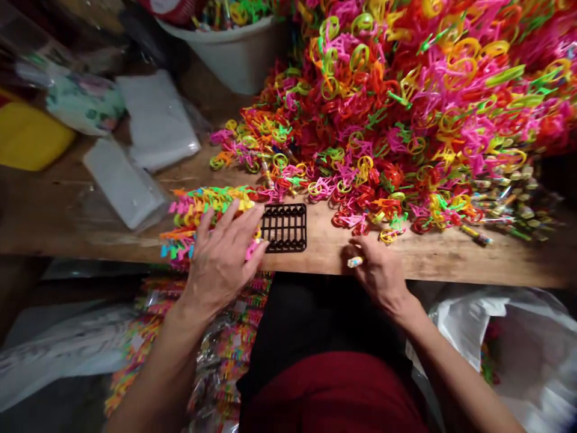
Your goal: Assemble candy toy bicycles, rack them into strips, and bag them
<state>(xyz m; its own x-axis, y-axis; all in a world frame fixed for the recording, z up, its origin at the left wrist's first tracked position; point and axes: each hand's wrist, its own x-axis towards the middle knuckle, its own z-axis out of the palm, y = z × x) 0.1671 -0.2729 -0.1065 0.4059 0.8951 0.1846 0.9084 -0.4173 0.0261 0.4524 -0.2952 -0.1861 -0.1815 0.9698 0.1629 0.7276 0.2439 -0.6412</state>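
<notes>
My left hand [226, 255] lies with fingers stretched over rows of small coloured plastic pieces [180, 207] at the left end of a black plastic rack [285, 228]. The rack's right part shows bare slots and round holders; its left part is hidden under my hand. Near the bench's front edge, my right hand [382, 273] is closed around a small printed tube [355, 262], with only its pale end showing. Just beyond that hand lie loose plastic pieces [390, 231] in red, yellow and green.
A big heap of bright plastic pieces [387, 102] covers the back and right of the wooden bench [315, 258]. Several printed tubes [509, 192] lie at right. A white tub [238, 54], clear bag stacks [155, 120] and an open white sack [532, 355] are around.
</notes>
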